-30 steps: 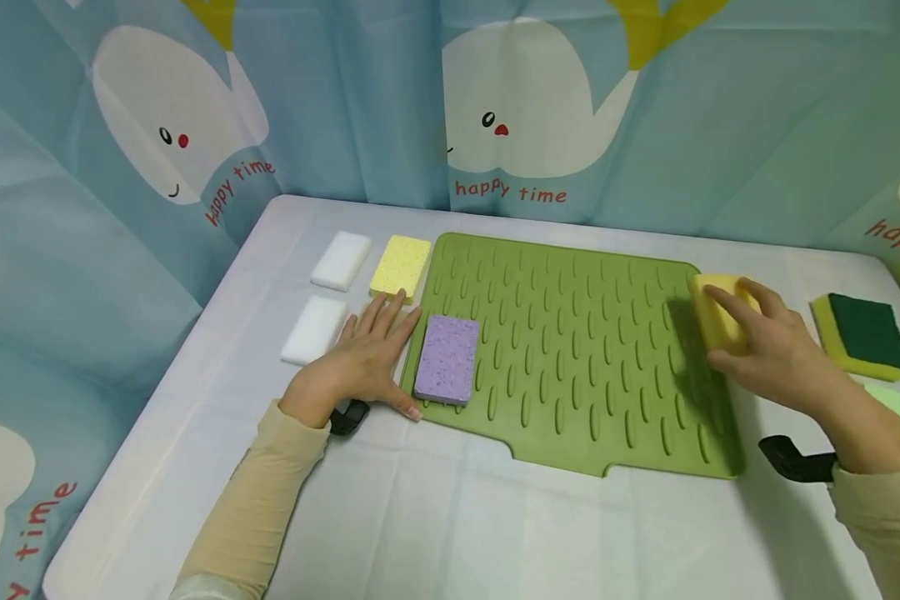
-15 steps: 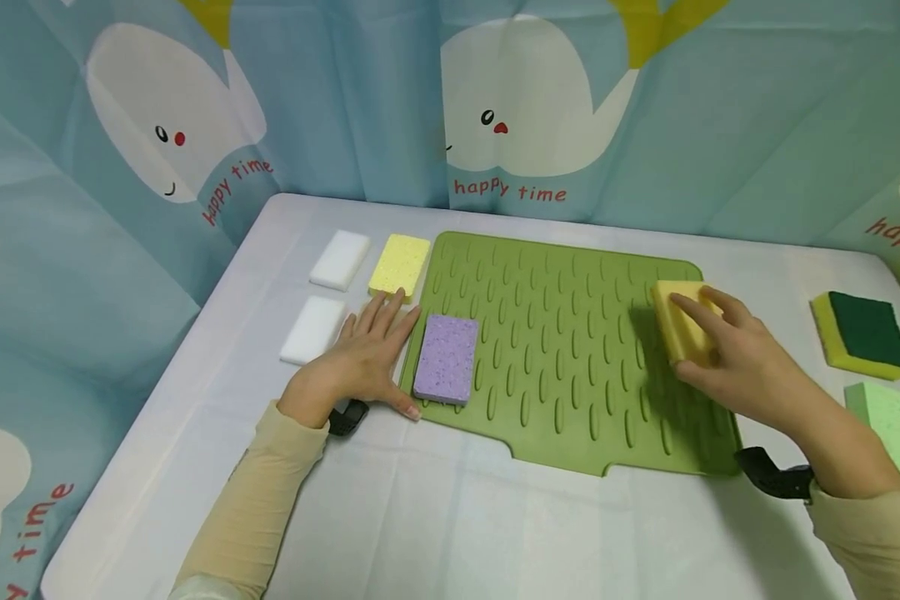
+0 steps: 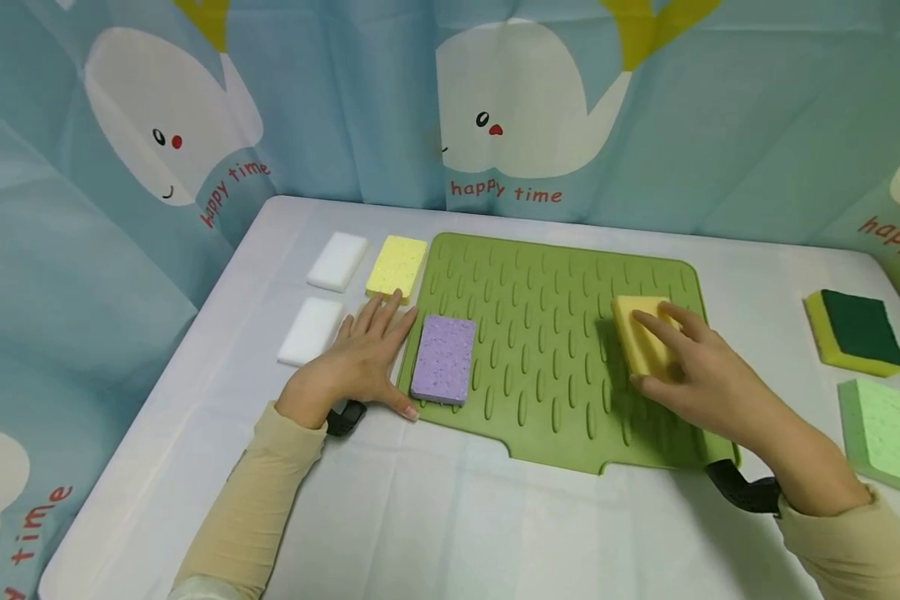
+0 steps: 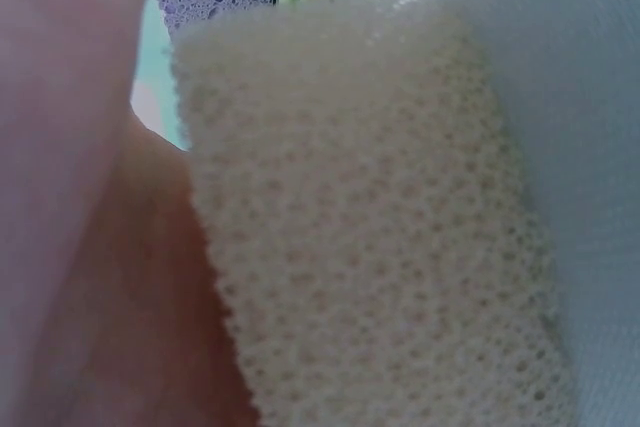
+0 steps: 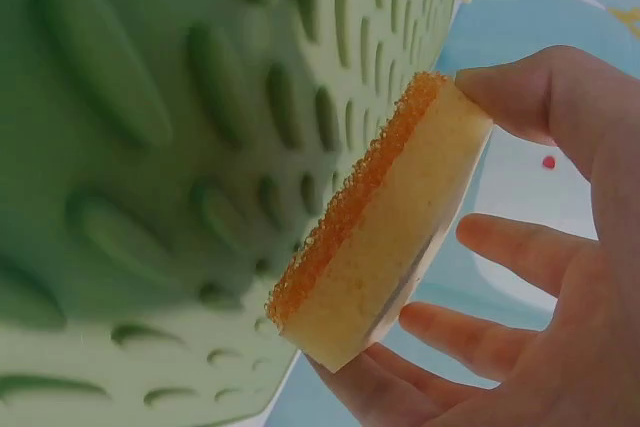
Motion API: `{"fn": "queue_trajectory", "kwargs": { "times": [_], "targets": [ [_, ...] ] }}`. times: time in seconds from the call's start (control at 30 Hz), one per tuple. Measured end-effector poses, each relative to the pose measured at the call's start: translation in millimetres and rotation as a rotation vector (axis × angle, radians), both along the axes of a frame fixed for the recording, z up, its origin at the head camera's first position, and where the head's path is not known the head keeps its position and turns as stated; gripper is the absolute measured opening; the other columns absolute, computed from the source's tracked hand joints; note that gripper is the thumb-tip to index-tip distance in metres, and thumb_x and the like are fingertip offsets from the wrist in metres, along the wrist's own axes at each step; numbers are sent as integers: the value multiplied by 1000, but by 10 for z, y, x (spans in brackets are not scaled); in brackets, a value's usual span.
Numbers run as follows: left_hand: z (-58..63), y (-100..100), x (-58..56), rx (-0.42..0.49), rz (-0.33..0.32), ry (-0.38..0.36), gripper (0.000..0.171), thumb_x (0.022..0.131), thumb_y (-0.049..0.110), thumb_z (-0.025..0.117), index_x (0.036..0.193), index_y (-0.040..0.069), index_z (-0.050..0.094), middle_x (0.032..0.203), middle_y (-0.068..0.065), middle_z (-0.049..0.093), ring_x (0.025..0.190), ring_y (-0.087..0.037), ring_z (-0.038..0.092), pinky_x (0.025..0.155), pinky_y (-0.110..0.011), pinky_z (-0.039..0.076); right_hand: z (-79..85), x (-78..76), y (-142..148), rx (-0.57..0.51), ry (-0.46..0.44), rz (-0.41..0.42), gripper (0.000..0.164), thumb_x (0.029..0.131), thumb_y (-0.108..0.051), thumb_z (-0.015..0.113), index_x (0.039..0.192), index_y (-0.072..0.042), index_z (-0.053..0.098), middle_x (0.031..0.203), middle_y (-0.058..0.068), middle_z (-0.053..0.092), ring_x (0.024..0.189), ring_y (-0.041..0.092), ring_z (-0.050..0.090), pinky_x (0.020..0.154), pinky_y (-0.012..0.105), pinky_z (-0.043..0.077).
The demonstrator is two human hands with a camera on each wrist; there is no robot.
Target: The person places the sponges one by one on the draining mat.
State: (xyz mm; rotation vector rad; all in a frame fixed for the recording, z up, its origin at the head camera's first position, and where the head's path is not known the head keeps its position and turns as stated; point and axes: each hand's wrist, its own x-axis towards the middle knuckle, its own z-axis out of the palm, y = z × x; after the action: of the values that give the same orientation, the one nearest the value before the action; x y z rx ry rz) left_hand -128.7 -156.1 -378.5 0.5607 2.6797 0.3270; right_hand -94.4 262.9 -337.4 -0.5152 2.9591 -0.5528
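My right hand (image 3: 693, 367) grips a pale yellow sponge (image 3: 640, 337) by its edges, over the right part of the green ridged mat (image 3: 540, 333). In the right wrist view this sponge (image 5: 375, 247) shows a coarse orange layer facing the mat, and its shadow falls on the ridges. My left hand (image 3: 356, 354) lies with fingers spread at the mat's left edge, holding nothing. Beside its fingers a purple sponge (image 3: 444, 360) rests on the mat. A thin yellow sponge (image 3: 397, 267) touches or nearly touches the left fingertips. One white sponge (image 3: 311, 331) sits left of that hand.
Another white sponge (image 3: 337, 261) lies at the back left. Right of the mat are a yellow sponge with a dark green scouring side (image 3: 858, 332) and a light green sponge (image 3: 888, 433). A blue printed curtain (image 3: 390, 100) hangs behind the white table (image 3: 420, 517).
My right hand has carried the pale yellow sponge leftward, from the mat's right edge to farther in over it. The light green sponge has come into fuller view. My left hand stays put.
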Motion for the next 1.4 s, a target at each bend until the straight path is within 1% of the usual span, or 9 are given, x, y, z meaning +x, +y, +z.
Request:
{"fn": "queue_trajectory", "kwargs": {
  "times": [0.13, 0.2, 0.47, 0.63, 0.7, 0.9, 1.17, 1.33, 1.4],
  "targets": [
    [5, -2, -2, -1, -4, 5, 145, 55, 70, 84, 161, 16, 1, 166, -10, -19, 153, -35, -17, 119, -68, 6, -8, 73, -89, -11, 19, 11, 78, 89, -33, 72, 155, -15, 33, 153, 31, 29, 115, 59, 50, 79, 68, 46],
    [8, -5, 2, -1, -5, 5, 146, 55, 71, 84, 161, 16, 1, 166, -10, -19, 153, -36, -17, 119, -68, 6, -17, 103, -138, -20, 22, 18, 77, 90, -33, 72, 154, -15, 34, 152, 30, 30, 113, 56, 53, 77, 65, 48],
    [7, -3, -6, 3, -9, 5, 146, 54, 71, 84, 161, 17, 0, 166, -10, -19, 153, -35, -18, 119, -68, 5, -23, 198, -328, -57, 37, 31, 74, 89, -32, 73, 152, -15, 39, 153, 27, 33, 125, 58, 45, 86, 70, 45],
    [5, -2, -12, 2, -11, 8, 146, 54, 71, 84, 161, 17, 0, 166, -10, -20, 153, -35, -18, 119, -68, 5, -21, 221, -457, -53, 31, 40, 72, 89, -35, 72, 151, -15, 40, 154, 26, 34, 126, 55, 46, 89, 70, 44],
    [5, -2, -10, 0, -10, 5, 146, 54, 71, 84, 161, 17, 0, 166, -10, -20, 153, -35, -18, 119, -68, 5, -26, 232, -514, -57, 16, 42, 73, 90, -36, 71, 152, -15, 39, 155, 25, 33, 124, 53, 50, 89, 68, 45],
    [11, -8, -2, 5, -4, 3, 146, 55, 69, 85, 161, 16, 1, 166, -10, -19, 153, -35, -18, 119, -68, 5, -54, 242, -698, -73, -22, 45, 73, 90, -40, 70, 152, -15, 39, 156, 24, 32, 125, 52, 49, 91, 67, 45],
    [5, -5, -12, 8, -4, 4, 146, 54, 69, 86, 161, 17, 1, 166, -10, -18, 153, -35, -16, 119, -68, 5, -91, 216, -926, -63, -23, 41, 74, 91, -44, 69, 151, -13, 40, 155, 24, 34, 127, 50, 51, 95, 66, 45],
    [9, -4, -5, 9, -1, -5, 147, 53, 69, 86, 161, 17, 0, 166, -10, -18, 153, -35, -17, 119, -68, 5, -108, 214, -1058, -51, -28, 40, 72, 90, -45, 69, 149, -11, 44, 153, 27, 36, 122, 53, 53, 93, 66, 47],
    [11, -3, -7, 9, 0, -5, 147, 53, 69, 86, 161, 17, 0, 166, -9, -19, 153, -35, -17, 119, -68, 4, -111, 220, -1102, -54, -29, 43, 71, 90, -45, 69, 147, -10, 46, 152, 30, 36, 123, 54, 52, 93, 66, 47]
  ]
}}
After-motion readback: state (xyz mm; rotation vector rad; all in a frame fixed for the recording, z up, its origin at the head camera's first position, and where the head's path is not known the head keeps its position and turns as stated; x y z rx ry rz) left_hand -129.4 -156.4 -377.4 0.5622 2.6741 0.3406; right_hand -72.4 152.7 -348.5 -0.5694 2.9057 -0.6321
